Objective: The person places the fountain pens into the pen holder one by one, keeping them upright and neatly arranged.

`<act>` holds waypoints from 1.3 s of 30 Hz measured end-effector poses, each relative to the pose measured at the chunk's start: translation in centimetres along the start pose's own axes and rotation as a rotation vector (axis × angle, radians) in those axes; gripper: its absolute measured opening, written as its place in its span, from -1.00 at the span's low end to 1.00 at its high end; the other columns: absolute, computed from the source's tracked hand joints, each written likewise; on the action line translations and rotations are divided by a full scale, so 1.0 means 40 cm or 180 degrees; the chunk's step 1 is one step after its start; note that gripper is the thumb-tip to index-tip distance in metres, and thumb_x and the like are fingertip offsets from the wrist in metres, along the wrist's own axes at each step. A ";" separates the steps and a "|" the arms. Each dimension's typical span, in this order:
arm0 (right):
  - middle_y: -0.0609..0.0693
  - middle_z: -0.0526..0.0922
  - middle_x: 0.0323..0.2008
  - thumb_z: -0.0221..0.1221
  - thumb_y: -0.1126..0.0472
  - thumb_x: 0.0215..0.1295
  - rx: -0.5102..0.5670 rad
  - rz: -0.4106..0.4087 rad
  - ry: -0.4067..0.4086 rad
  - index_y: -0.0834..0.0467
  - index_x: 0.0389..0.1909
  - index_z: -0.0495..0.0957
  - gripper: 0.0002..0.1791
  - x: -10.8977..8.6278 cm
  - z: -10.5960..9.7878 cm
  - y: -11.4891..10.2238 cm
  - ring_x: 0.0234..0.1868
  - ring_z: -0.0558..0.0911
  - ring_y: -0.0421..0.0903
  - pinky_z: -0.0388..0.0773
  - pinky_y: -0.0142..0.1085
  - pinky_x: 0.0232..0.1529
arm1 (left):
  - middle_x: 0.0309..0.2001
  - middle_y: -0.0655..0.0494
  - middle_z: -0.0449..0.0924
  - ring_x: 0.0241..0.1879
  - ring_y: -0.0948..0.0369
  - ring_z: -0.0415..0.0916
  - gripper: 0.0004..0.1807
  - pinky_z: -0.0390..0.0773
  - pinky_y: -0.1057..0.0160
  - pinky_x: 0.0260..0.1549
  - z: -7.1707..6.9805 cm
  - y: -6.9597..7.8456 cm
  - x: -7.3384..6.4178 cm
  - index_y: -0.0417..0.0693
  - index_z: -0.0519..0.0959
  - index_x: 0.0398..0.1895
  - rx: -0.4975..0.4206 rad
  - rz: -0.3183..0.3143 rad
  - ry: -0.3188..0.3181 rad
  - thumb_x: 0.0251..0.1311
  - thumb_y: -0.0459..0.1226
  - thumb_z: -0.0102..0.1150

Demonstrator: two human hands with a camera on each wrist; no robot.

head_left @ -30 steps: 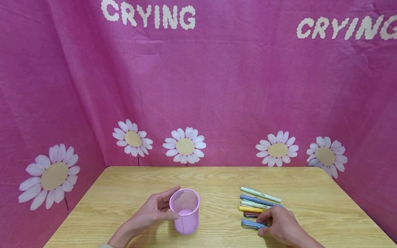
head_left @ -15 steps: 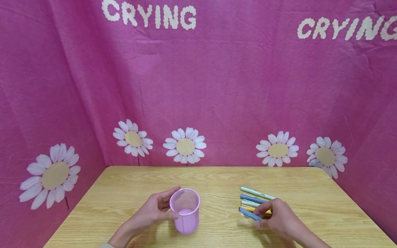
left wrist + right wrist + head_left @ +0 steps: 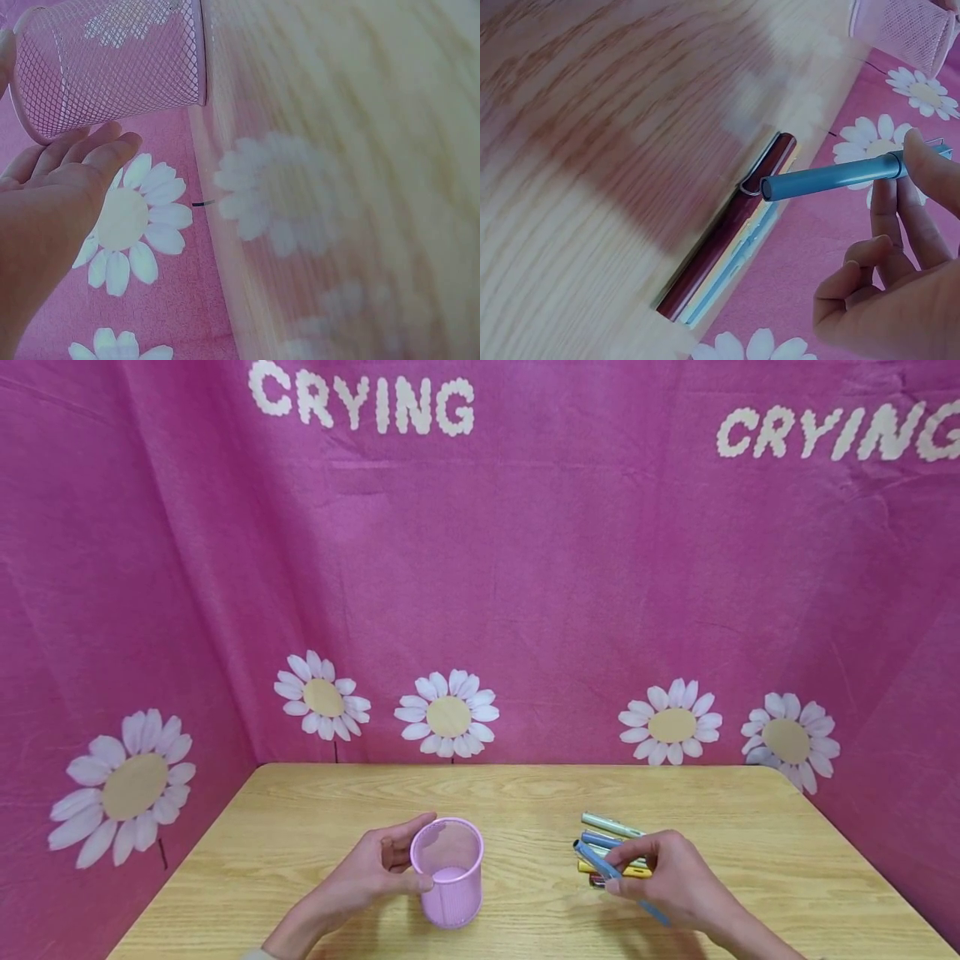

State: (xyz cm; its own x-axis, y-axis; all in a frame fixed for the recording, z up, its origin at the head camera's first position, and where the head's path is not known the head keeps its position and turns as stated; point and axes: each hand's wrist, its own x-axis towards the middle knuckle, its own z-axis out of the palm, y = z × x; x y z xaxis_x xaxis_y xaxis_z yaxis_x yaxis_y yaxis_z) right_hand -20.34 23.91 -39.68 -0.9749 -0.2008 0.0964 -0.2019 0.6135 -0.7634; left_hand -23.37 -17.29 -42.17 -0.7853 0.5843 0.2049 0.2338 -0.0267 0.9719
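A pink mesh pen cup [image 3: 452, 897] stands upright on the table, and nothing shows inside it. My left hand [image 3: 367, 868] holds it from the left, thumb at the near rim and fingers at the far side. Between thumb and fingertips my right hand [image 3: 678, 881] pinches a blue pen [image 3: 832, 176], raised and tilted over the other pens. Below lie a pale green pen [image 3: 603, 821], another blue pen [image 3: 598, 838], a yellow pen [image 3: 637, 872] and a dark red pen [image 3: 731, 225], side by side. The right hand partly covers this row in the head view.
The wooden table [image 3: 517, 793] has a pink cloth [image 3: 555, 568] with daisies and lettering behind it and at both sides. Bare wood lies between the cup and the pens.
My right hand has lifted the blue pen off the table and tilted it, clip end up, moving it slightly away from me over the row. The left hand and cup have stayed still.
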 end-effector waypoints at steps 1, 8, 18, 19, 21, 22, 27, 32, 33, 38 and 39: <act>-0.11 0.70 -0.41 0.59 0.25 0.09 0.0004 -0.0006 0.0012 0.11 -0.26 0.82 -0.81 0.000 0.001 -0.004 -0.46 0.34 -0.11 0.18 -0.31 -0.49 | 0.44 -0.40 0.36 0.41 -0.40 0.25 -0.06 0.40 0.12 0.34 0.000 -0.001 0.001 -0.53 0.06 0.58 -0.0004 0.0002 -0.0003 0.28 -0.41 0.39; -0.10 0.69 -0.44 0.61 0.18 0.06 0.0131 -0.0033 0.0045 0.06 -0.29 0.83 -0.80 0.005 0.003 -0.038 -0.53 0.27 -0.17 0.20 -0.33 -0.53 | 0.44 -0.39 0.37 0.41 -0.38 0.27 -0.07 0.42 0.12 0.33 -0.002 -0.004 0.003 -0.52 0.06 0.58 -0.0048 0.0000 -0.0012 0.27 -0.43 0.39; 0.06 0.70 -0.40 0.58 0.23 0.13 0.0713 0.0115 -0.0045 0.21 -0.15 0.81 -0.72 0.013 0.010 -0.077 -0.51 0.52 -0.09 0.45 -0.35 -0.49 | 0.42 -0.38 0.39 0.40 -0.36 0.30 -0.07 0.46 0.16 0.29 0.001 -0.002 0.001 -0.52 0.09 0.58 -0.0096 -0.0066 0.0022 0.26 -0.44 0.41; 0.07 0.69 -0.39 0.56 0.26 0.14 0.0796 0.0103 -0.0062 0.24 -0.14 0.81 -0.72 0.014 0.011 -0.080 -0.49 0.61 -0.06 0.51 -0.35 -0.48 | 0.42 -0.38 0.39 0.39 -0.36 0.31 -0.07 0.46 0.16 0.29 0.001 -0.003 0.001 -0.52 0.09 0.58 -0.0090 -0.0068 0.0027 0.26 -0.44 0.41; 0.07 0.64 -0.43 0.55 0.29 0.16 0.0939 0.0138 -0.0080 0.27 -0.11 0.79 -0.71 0.017 0.015 -0.085 -0.43 0.73 0.02 0.63 -0.30 -0.45 | 0.42 -0.37 0.39 0.40 -0.36 0.30 -0.07 0.46 0.17 0.29 0.001 -0.002 0.002 -0.52 0.09 0.58 -0.0083 -0.0066 0.0036 0.26 -0.44 0.41; 0.07 0.61 -0.45 0.54 0.30 0.16 0.0989 0.0130 -0.0083 0.28 -0.09 0.79 -0.71 0.019 0.016 -0.089 -0.42 0.75 0.03 0.66 -0.28 -0.43 | 0.43 -0.37 0.39 0.40 -0.36 0.30 -0.08 0.46 0.17 0.29 0.001 -0.002 0.002 -0.51 0.10 0.58 -0.0082 -0.0063 0.0039 0.26 -0.44 0.41; -0.02 0.43 -0.57 0.55 0.29 0.14 0.0992 0.0162 -0.0008 0.25 -0.12 0.80 -0.71 0.027 0.020 -0.112 -0.47 0.50 -0.12 0.70 -0.20 -0.36 | 0.44 -0.38 0.37 0.40 -0.37 0.28 -0.08 0.45 0.16 0.30 0.001 0.001 0.003 -0.51 0.10 0.58 -0.0079 -0.0045 0.0037 0.26 -0.44 0.41; -0.07 0.51 -0.57 0.58 0.24 0.10 0.0796 0.0025 0.0102 0.18 -0.20 0.81 -0.75 0.037 0.027 -0.131 -0.52 0.28 -0.17 0.38 -0.31 -0.49 | 0.43 -0.37 0.39 0.39 -0.38 0.29 -0.09 0.43 0.14 0.32 0.001 0.002 0.001 -0.52 0.10 0.57 -0.0028 -0.0050 0.0051 0.26 -0.45 0.41; -0.07 0.51 -0.58 0.57 0.25 0.10 0.0793 -0.0009 0.0114 0.18 -0.20 0.81 -0.75 0.039 0.028 -0.134 -0.53 0.28 -0.18 0.33 -0.31 -0.51 | 0.42 -0.37 0.39 0.39 -0.38 0.30 -0.09 0.43 0.13 0.32 0.001 0.002 0.001 -0.51 0.11 0.57 -0.0013 -0.0057 0.0057 0.26 -0.45 0.41; -0.06 0.55 -0.56 0.57 0.24 0.09 0.0827 -0.0112 0.0125 0.19 -0.21 0.81 -0.76 0.043 0.031 -0.152 -0.54 0.30 -0.20 0.30 -0.31 -0.51 | 0.42 -0.38 0.40 0.38 -0.37 0.31 -0.09 0.44 0.12 0.31 0.000 0.001 0.000 -0.50 0.13 0.57 0.0001 -0.0068 0.0065 0.26 -0.44 0.42; -0.04 0.60 -0.53 0.57 0.24 0.10 0.0834 -0.0134 0.0130 0.19 -0.21 0.81 -0.76 0.044 0.031 -0.155 -0.54 0.31 -0.20 0.31 -0.31 -0.51 | 0.42 -0.38 0.40 0.38 -0.37 0.32 -0.09 0.45 0.12 0.31 0.000 0.001 0.001 -0.50 0.13 0.57 0.0003 -0.0068 0.0066 0.25 -0.44 0.42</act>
State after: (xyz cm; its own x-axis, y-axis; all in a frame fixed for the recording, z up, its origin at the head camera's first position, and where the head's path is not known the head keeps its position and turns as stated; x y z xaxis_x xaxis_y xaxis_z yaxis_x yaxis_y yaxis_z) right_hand -20.67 18.78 -35.56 -0.9702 -0.1877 0.1532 -0.2162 0.3856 -0.8970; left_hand -23.38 -17.28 -42.13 -0.8018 0.5678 0.1864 0.2173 -0.0136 0.9760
